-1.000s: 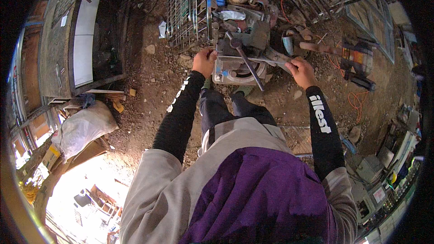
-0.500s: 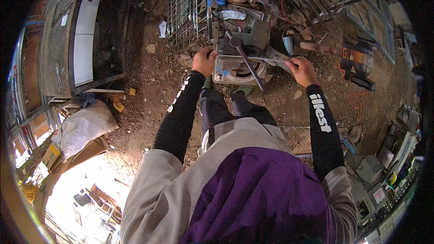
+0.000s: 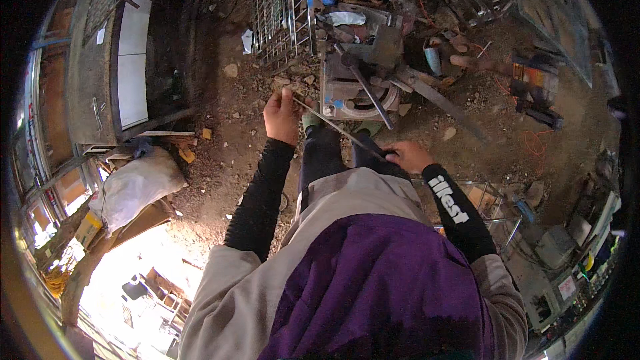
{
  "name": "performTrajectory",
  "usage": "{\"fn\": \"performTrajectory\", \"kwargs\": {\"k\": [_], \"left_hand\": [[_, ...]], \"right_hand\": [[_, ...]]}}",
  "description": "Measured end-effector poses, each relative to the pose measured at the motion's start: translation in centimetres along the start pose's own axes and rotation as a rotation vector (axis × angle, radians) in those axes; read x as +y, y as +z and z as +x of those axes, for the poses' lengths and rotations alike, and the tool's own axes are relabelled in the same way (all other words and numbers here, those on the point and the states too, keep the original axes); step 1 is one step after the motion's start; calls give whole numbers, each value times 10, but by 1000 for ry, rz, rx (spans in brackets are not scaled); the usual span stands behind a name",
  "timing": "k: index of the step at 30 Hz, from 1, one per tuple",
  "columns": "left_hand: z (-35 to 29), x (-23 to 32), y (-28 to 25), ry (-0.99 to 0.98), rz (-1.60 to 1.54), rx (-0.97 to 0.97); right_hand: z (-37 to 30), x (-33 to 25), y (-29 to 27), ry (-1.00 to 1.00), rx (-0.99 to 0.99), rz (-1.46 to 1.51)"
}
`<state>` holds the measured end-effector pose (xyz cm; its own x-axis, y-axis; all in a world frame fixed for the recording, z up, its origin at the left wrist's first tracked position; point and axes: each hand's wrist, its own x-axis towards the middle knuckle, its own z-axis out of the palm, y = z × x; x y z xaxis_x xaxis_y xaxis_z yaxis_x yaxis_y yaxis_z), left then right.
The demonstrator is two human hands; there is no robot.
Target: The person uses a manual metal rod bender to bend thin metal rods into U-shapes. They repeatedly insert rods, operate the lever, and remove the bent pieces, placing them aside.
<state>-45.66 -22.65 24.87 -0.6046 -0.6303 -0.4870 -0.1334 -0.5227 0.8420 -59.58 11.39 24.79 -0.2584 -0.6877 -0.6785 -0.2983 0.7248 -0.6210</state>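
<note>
A thin, straight metal rod stretches between my two hands, slanting down to the right above my legs. My left hand pinches its upper left end, and my right hand is closed around the lower right end. Just beyond the rod stands a grey metal machine base with a curved slot in its front part. A dark bar handle lies slantwise over this base. The rod is apart from the base. Its very ends are partly hidden by my fingers.
Metal grilles lean behind the machine at left. A flat dark bar juts out to the right, near a metal cup and an orange-and-black machine. A white sack lies left, below a wooden cabinet.
Both hands have drawn the rod off the machine base and toward my body. The right hand has come down and inward, so the rod, level before, now slants.
</note>
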Motion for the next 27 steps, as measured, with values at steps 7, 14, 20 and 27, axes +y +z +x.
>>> {"fn": "performTrajectory", "kwargs": {"k": [7, 14, 20, 27], "left_hand": [[-20, 71, 76, 161, 658, -602], [-42, 52, 105, 91, 876, -812], [-24, 31, 62, -348, 953, -1027], [47, 43, -41, -185, 1238, -980]], "right_hand": [[-24, -142, -1, -256, 545, 618], [-10, -151, 35, 10, 611, 1103], [27, -121, 120, 41, 823, 969], [76, -70, 121, 1, 1002, 1727]]}}
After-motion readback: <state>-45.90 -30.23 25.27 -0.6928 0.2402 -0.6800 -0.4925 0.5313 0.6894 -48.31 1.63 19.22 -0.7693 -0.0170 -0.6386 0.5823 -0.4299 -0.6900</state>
